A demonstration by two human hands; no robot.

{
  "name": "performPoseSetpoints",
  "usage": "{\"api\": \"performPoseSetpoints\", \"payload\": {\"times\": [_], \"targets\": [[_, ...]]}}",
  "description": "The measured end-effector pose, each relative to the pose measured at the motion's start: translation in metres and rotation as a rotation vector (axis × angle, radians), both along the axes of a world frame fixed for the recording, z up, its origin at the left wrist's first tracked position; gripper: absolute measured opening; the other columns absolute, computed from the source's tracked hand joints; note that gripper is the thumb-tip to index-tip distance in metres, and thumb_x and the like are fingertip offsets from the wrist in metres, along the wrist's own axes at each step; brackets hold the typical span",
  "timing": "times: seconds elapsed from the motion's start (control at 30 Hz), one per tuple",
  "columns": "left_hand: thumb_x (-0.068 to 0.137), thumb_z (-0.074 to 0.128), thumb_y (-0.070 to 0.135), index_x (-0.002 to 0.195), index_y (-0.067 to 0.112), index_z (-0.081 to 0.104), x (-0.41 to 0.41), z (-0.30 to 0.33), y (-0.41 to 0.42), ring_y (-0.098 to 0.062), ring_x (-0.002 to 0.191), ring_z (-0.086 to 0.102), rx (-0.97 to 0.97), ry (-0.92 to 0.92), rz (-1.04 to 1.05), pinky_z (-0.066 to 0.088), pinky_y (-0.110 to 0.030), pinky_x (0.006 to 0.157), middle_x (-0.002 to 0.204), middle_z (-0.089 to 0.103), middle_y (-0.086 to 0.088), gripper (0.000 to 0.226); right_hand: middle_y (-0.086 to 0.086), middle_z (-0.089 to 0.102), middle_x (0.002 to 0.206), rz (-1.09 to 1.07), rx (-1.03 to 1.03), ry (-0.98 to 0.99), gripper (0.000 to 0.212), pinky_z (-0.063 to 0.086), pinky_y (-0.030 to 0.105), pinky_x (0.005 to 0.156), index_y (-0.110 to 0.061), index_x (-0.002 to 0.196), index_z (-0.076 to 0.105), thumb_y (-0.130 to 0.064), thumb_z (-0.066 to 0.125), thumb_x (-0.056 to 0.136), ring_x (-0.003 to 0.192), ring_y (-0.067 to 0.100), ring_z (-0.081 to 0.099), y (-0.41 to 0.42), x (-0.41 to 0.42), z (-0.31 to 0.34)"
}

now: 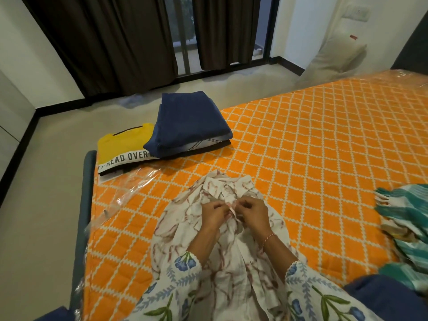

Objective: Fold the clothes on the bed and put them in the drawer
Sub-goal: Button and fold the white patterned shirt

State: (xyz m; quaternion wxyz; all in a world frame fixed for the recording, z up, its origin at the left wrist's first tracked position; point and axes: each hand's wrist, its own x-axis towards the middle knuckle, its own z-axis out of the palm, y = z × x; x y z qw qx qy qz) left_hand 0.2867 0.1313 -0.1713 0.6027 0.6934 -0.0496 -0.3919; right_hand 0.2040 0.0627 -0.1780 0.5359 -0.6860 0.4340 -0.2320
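The white printed shirt [222, 239] lay on the near part of the bed [312, 147], collar far, hem toward the person, its long axis running near to far. Both hands met at the placket just below the collar: the left hand [214, 215] and right hand [252, 212] each pinched the front edge, probably doing up a button. A folded navy garment [187, 122] and yellow T-shirt [125, 144] sat far left.

An orange, white-latticed bedcover [312, 140] is showing beneath a white shirt [229, 258] veined in reddish-brown, navy [187, 121] and yellow folded clothes [122, 144], and a possibly teal-striped cloth [403, 225].
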Motion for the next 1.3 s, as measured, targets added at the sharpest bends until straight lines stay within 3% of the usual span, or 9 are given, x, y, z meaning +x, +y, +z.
{"api": "performPoseSetpoints", "payload": {"times": [0.1, 0.2, 0.33, 0.5, 0.6, 0.77, 0.9, 1.1, 1.3], "targets": [[0.094, 0.054, 0.000, 0.068, 0.003, 0.057, 0.002, -0.005, 0.001, -0.003, 0.039, 0.048, -0.043, 0.050, -0.059, 0.043, -0.018, 0.048, 0.046, 0.051, 0.002, 0.026, 0.010, 0.056, 0.060, -0.033, 0.416, -0.095, 0.027, 0.047, 0.025, 0.049, -0.005, 0.064, 0.062, 0.009, 0.058, 0.087, 0.055, 0.022, 0.050, -0.004, 0.000, 0.014], [0.094, 0.052, 0.002, 0.072, 0.003, 0.059, 0.007, -0.008, 0.004, -0.008, 0.045, 0.050, -0.064, 0.013, -0.147, 0.042, -0.020, 0.052, 0.050, 0.055, 0.000, 0.024, 0.009, 0.055, 0.060, -0.042, 0.643, -0.072, 0.024, 0.048, 0.019, 0.043, -0.003, 0.068, 0.061, 0.009, 0.057, 0.088, 0.055, 0.019, 0.050, -0.010, 0.000, 0.021], [0.088, 0.062, 0.006, 0.068, 0.003, 0.059, 0.014, -0.011, 0.005, -0.022, 0.061, 0.056, 0.000, -0.289, -0.264, 0.048, -0.034, 0.064, 0.062, 0.055, -0.011, 0.021, 0.015, 0.057, 0.065, -0.108, 0.526, -0.041, 0.023, 0.044, 0.021, 0.041, 0.000, 0.067, 0.061, 0.011, 0.055, 0.086, 0.049, 0.022, 0.049, -0.009, 0.006, 0.015], [0.079, 0.064, 0.001, 0.059, 0.008, 0.043, 0.021, -0.006, 0.000, -0.014, 0.050, 0.036, 0.071, -0.627, -0.350, 0.031, -0.027, 0.056, 0.052, 0.036, -0.004, 0.031, 0.012, 0.060, 0.065, -0.200, 0.560, -0.070, 0.012, 0.048, 0.022, 0.042, -0.001, 0.073, 0.066, 0.006, 0.064, 0.083, 0.052, 0.020, 0.055, -0.009, 0.016, 0.017], [0.078, 0.065, 0.009, 0.054, 0.014, 0.042, 0.021, -0.005, -0.002, -0.014, 0.048, 0.040, 0.112, -0.739, -0.382, 0.033, -0.028, 0.051, 0.050, 0.042, -0.002, 0.034, 0.011, 0.060, 0.061, -0.208, 0.614, -0.092, 0.012, 0.047, 0.019, 0.041, -0.001, 0.071, 0.067, 0.006, 0.067, 0.081, 0.050, 0.019, 0.054, -0.012, 0.016, 0.018], [0.083, 0.061, 0.017, 0.052, 0.019, 0.027, 0.011, -0.002, -0.007, -0.016, 0.046, 0.026, 0.296, -0.922, -0.319, 0.018, -0.029, 0.047, 0.049, 0.026, 0.000, 0.046, 0.015, 0.065, 0.070, -0.183, 0.465, -0.079, 0.006, 0.050, 0.026, 0.050, 0.006, 0.076, 0.070, 0.009, 0.066, 0.079, 0.059, 0.026, 0.059, -0.009, 0.016, 0.016], [0.083, 0.060, -0.003, 0.052, 0.017, 0.031, 0.020, -0.006, -0.007, -0.006, 0.043, 0.025, 0.061, -0.592, -0.294, 0.024, -0.026, 0.053, 0.050, 0.025, 0.001, 0.046, 0.012, 0.062, 0.063, -0.069, 0.359, -0.031, 0.015, 0.046, 0.023, 0.048, 0.001, 0.069, 0.067, 0.007, 0.064, 0.083, 0.053, 0.021, 0.056, -0.014, 0.014, 0.021], [0.087, 0.059, -0.005, 0.070, 0.006, 0.062, 0.038, 0.003, 0.003, -0.005, 0.044, 0.055, -0.055, -0.044, -0.306, 0.045, -0.019, 0.046, 0.051, 0.058, 0.005, 0.020, 0.011, 0.062, 0.069, 0.134, 0.568, 0.033, 0.009, 0.048, 0.019, 0.047, -0.005, 0.076, 0.067, -0.002, 0.068, 0.085, 0.058, 0.014, 0.059, -0.032, 0.011, 0.034], [0.091, 0.059, 0.007, 0.073, 0.010, 0.061, 0.039, 0.003, -0.003, -0.014, 0.055, 0.055, -0.072, -0.005, -0.253, 0.045, -0.021, 0.052, 0.060, 0.059, -0.001, 0.019, 0.003, 0.062, 0.066, 0.208, 0.517, 0.002, 0.007, 0.046, 0.018, 0.051, -0.007, 0.080, 0.067, -0.007, 0.067, 0.086, 0.054, 0.006, 0.059, -0.039, 0.014, 0.028]]}}
